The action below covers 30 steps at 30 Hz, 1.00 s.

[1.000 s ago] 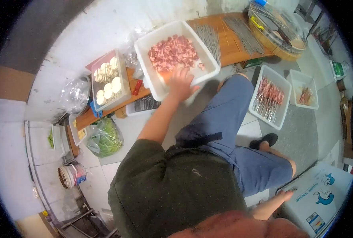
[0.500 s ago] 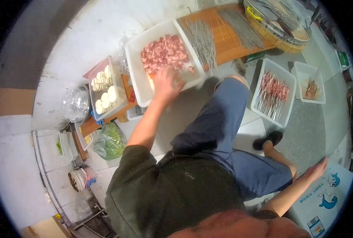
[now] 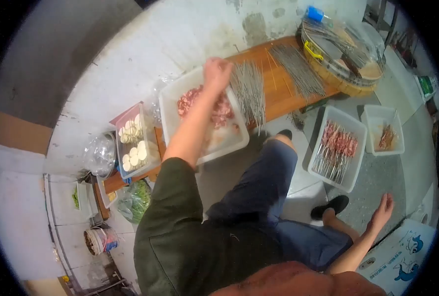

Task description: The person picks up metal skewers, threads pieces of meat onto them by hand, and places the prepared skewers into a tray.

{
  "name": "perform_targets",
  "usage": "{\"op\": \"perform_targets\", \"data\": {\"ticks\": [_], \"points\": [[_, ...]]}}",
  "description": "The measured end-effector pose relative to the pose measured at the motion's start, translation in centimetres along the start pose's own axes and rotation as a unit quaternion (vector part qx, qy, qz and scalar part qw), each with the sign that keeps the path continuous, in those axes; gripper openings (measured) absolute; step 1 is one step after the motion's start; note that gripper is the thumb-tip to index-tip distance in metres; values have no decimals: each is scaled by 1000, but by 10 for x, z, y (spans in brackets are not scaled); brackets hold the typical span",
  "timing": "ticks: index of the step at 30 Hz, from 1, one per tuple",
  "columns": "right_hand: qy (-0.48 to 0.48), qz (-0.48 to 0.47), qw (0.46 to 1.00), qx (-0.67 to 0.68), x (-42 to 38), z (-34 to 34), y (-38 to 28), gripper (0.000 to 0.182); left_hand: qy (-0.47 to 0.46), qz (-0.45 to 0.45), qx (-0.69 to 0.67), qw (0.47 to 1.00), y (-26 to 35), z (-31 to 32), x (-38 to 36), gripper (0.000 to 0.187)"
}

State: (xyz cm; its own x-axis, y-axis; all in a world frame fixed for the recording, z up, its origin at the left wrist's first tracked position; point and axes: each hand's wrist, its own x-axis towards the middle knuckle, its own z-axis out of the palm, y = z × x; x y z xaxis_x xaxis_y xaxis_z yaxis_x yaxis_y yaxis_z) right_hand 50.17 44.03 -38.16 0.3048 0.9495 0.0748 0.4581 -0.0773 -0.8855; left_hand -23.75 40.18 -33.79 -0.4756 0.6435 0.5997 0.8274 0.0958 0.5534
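Note:
My left hand (image 3: pixel 216 75) is raised over the upper right rim of a white tub (image 3: pixel 207 154), beside the ends of a bundle of metal skewers (image 3: pixel 249 91). Its fingers are curled together, and I cannot make out what is in them. Raw meat chunks (image 3: pixel 223 111) lie in the tub, partly hidden behind my forearm. My right hand (image 3: pixel 382 212) hangs at the right, above the floor near a box with blue dolphin drawings (image 3: pixel 402 251). Its fingers are loosely extended, and nothing shows in it.
Skewered meat (image 3: pixel 339 140) fills a white tub (image 3: pixel 322 183) on the floor; a smaller tub (image 3: pixel 366 129) stands beside it. More skewers (image 3: pixel 298 69) and a round basket (image 3: pixel 350 89) lie on the wooden table (image 3: pixel 276 106). Left are sliced white pieces (image 3: pixel 136 154) and bagged greens (image 3: pixel 138 200).
My left hand has moved up from the meat to the tub's far rim by the skewers. My right hand has risen slightly away from the box. The whole view has shifted downward.

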Motion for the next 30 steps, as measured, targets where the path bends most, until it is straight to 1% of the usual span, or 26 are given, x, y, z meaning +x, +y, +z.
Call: {"op": "perform_targets", "data": {"ticks": [2, 3, 6, 8, 10, 12, 14, 17, 20, 21, 24, 26, 27, 29, 30], "points": [[-2, 14, 1000, 1, -4, -4, -9, 47, -18, 20, 11, 1000, -23, 5, 6, 24], [1, 19, 1000, 6, -6, -1, -16, 48, -25, 80, 88, 993, -49, 10, 5, 24], [-7, 9, 1000, -11, -6, 3, -20, 47, -51, -3, 29, 998, -22, 4, -17, 23], [-17, 2, 999, -27, -6, 8, -24, 47, -62, -37, 4, 997, -6, -4, -36, 22], [-24, 2, 999, -38, -13, 16, -36, 46, -89, -64, 0, 994, -2, -8, -49, 22], [-42, -14, 999, -25, -11, 19, -33, 45, -101, -80, 44, 991, -3, -12, -61, 22], [-42, -19, 999, -28, -16, 27, -42, 45, -100, -82, 138, 982, -10, -18, -74, 23], [-60, -16, 997, -42, -20, 30, -45, 44, -113, -71, 131, 982, -79, -24, -91, 25], [-64, -41, 995, -62, -23, 31, -42, 44, -213, -249, 114, 938, -29, -65, -94, 27], [-75, -44, 994, -61, -23, 30, -38, 44, -146, -146, 105, 973, -46, -62, -106, 26], [-81, -50, 993, -64, -20, 30, -34, 43, -137, -95, 144, 976, -59, -58, -126, 26], [-64, -50, 994, -75, -22, 33, -37, 41, -135, -122, 106, 978, -37, -63, -128, 26], [-67, -47, 995, -59, -24, 34, -38, 40, -134, -136, 88, 978, -27, -66, -132, 26], [-67, -45, 996, -27, -28, 37, -45, 39, -152, -112, 95, 977, -26, -69, -138, 26], [-64, -60, 996, -28, -32, 36, -52, 38, -162, -100, 97, 977, -29, -68, -141, 26]]}}
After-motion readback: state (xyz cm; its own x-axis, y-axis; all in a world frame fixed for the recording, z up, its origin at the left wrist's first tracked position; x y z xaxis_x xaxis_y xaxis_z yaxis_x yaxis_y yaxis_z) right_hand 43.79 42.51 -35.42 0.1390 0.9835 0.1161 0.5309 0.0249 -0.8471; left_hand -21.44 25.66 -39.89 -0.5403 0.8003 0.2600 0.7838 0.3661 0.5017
